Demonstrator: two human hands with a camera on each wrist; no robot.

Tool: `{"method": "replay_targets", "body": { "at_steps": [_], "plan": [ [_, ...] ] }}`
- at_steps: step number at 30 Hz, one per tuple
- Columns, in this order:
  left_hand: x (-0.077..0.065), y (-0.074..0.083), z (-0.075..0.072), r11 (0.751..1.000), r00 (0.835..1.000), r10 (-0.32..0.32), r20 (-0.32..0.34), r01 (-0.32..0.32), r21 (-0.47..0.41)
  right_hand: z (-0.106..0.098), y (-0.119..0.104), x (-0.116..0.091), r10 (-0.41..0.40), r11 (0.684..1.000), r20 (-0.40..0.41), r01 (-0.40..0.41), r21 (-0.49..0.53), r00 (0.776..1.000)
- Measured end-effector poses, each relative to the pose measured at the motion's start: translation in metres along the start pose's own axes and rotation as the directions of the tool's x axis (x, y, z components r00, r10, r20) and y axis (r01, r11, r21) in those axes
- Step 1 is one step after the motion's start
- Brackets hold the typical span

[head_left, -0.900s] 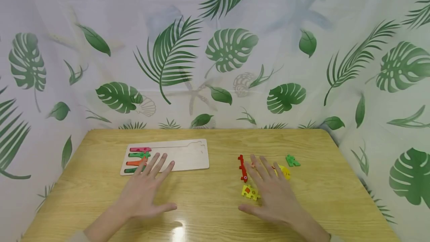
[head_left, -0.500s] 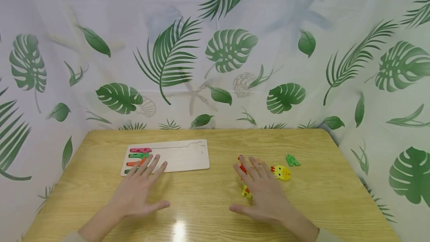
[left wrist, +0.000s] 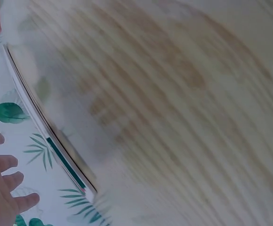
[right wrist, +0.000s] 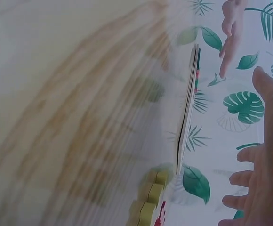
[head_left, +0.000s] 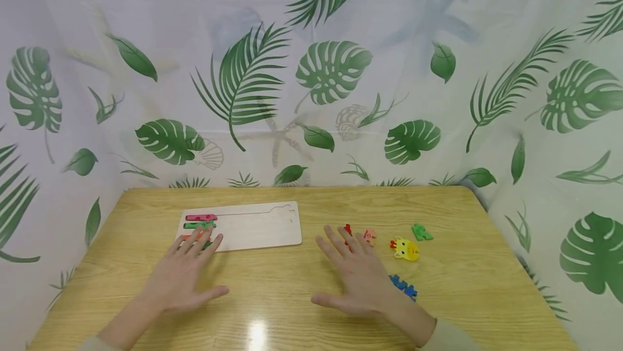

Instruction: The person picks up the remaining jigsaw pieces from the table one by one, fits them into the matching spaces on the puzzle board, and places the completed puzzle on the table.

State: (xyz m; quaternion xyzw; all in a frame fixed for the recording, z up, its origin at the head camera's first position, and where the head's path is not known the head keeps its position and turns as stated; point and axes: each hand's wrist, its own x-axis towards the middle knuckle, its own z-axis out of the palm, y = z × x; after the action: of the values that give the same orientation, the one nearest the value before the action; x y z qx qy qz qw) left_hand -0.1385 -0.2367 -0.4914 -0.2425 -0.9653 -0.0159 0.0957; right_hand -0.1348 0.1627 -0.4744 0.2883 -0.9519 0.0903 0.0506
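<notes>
My left hand [head_left: 177, 280], fingers spread, is held over the table, its fingertips overlapping the near left edge of a pale wooden puzzle board [head_left: 263, 226]. Pink [head_left: 200, 217], green [head_left: 197, 225] and orange pieces lie on the board's left part; a dark green one is mostly hidden by the fingers. My right hand [head_left: 360, 283], also spread and holding nothing, is over loose pieces and partly covers a red piece [head_left: 348, 228]. Beside its wrist is a blue piece [head_left: 403, 287]. The right wrist view shows the right hand [right wrist: 268, 169] raised off the tabletop.
To the right of the right hand lie a pink piece [head_left: 370, 237], a yellow giraffe head [head_left: 406, 249] and a green piece [head_left: 422, 232]. A leaf-patterned cloth [head_left: 311, 97] stands behind the wooden table [head_left: 272, 286] and along its sides.
Both hands have drifted left, fingers still spread. The blue piece and giraffe head have come out from behind the right hand, which now hides the yellow piece with orange spots.
</notes>
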Motion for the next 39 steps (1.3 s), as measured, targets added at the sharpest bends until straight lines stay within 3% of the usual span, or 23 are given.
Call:
{"method": "replay_targets", "body": {
  "at_steps": [9, 19, 39],
  "plan": [
    [-0.007, -0.021, 0.004, 0.998, 0.996, -0.063, 0.057, 0.064, -0.017, 0.003, -0.008, 0.013, -0.017, 0.999, 0.044, 0.015, 0.046, 0.999],
    [-0.009, -0.037, 0.007, 0.997, 0.994, -0.076, 0.080, 0.076, 0.008, 0.013, -0.016, 0.026, -0.044, 0.998, 0.101, 0.039, 0.059, 0.994],
    [-0.004, -0.053, 0.010, 0.987, 0.981, -0.159, 0.108, 0.159, 0.008, 0.028, -0.027, 0.044, -0.049, 0.998, 0.211, 0.043, 0.034, 0.976]
  ]
}}
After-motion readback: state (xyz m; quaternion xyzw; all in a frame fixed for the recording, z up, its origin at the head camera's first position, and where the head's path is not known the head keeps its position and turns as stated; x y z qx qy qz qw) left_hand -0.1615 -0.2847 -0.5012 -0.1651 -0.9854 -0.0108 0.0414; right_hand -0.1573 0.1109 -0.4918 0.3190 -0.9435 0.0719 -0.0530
